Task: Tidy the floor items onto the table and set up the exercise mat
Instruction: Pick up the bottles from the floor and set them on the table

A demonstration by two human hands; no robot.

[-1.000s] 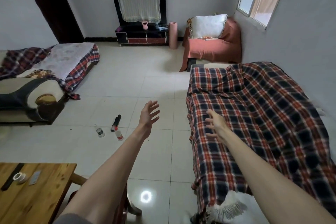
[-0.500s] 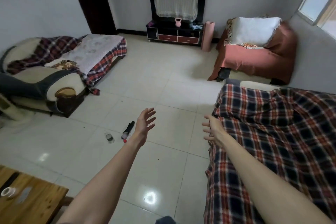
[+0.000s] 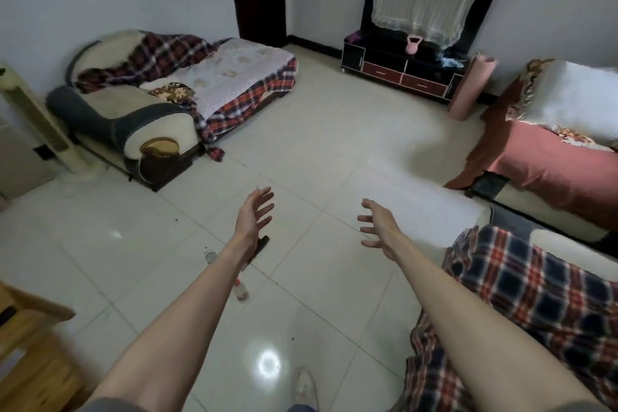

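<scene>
Compared with a second earlier, more of the left sofa (image 3: 140, 130) is seen. Both hands, left hand (image 3: 251, 216) and right hand (image 3: 378, 227), are spread wide, gripping nothing. Bottles (image 3: 241, 291) lie on the floor (image 3: 334, 150) below; a rolled mat (image 3: 470, 89) stands far right.

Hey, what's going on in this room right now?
A person is crossing a tiled living room with both arms out, left hand and right hand open and holding nothing. Two small bottles and a dark object lie on the floor under the left forearm. The rolled pink mat stands upright beside the TV cabinet.
</scene>
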